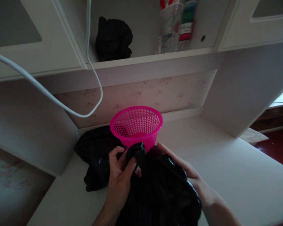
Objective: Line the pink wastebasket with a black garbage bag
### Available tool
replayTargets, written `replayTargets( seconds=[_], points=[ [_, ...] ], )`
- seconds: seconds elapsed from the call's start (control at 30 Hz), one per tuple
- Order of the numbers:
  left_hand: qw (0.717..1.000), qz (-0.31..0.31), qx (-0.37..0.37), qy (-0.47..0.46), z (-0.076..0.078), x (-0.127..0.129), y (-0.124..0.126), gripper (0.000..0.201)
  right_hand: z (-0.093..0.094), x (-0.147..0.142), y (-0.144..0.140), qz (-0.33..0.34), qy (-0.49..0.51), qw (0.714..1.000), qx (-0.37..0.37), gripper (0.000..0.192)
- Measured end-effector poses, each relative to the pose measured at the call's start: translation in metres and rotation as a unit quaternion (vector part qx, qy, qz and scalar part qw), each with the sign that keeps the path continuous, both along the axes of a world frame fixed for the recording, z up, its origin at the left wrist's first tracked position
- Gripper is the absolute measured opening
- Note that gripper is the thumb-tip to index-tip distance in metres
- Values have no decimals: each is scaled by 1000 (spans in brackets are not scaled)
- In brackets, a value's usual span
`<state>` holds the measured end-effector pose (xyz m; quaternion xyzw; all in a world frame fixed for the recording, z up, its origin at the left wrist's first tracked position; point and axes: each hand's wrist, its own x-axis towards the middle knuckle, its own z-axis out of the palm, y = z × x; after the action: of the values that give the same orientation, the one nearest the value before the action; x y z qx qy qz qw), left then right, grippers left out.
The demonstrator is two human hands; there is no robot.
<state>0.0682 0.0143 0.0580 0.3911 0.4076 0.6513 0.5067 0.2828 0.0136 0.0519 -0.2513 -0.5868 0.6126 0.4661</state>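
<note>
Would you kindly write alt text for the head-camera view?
Two bare hands grip a crumpled black plastic bag on a white desk: the left hand pinches its gathered top, the right hand rests alongside. Behind stands a pink perforated plastic basket.

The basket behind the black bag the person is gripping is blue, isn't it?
Not quite: the basket is bright pink, not blue, as the head view shows. The rest holds: it stands just behind the black bag, which the left hand pinches at its bunched top while the right hand rests along its side.
</note>
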Motion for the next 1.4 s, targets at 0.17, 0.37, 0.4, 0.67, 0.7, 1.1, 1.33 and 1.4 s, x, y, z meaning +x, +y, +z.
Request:
replayTargets(
  seconds=[0.17, 0.37, 0.4, 0.67, 0.7, 1.1, 1.33, 1.4],
  points=[
    [981, -42, 35, 189, -12, -9, 4, 16, 1, -35, 3, -321, 60, 939, 106, 26],
    [939, -329, 47, 89, -9, -15, -4, 78, -3, -50, 0, -403, -43, 893, 194, 31],
    [935, -338, 50, 95, -9, -15, -5, 80, -3, -52, -2, -382, -54, 896, 220, 35],
    [937, -215, 91, 261, -33, -23, -3, 61, 5, -28, -3, 29, -108, 967, 229, 39],
    [942, -197, 97, 255, -33, -21, -2, 46, 2, -24, -1, 26, -91, 977, 193, 34],
    [918, -368, 14, 150, -6, -7, 1, 21, 16, -29, 30, -59, -153, 979, 119, 32],
    [860, -461, 73, 208, 17, -22, 2, 21, 28, -44, 36, -86, -20, 995, 48, 26],
    [870, -453, 45, 189, 17, -22, 1, 22, 30, -47, 33, -87, 3, 996, 35, 28]
  ],
)
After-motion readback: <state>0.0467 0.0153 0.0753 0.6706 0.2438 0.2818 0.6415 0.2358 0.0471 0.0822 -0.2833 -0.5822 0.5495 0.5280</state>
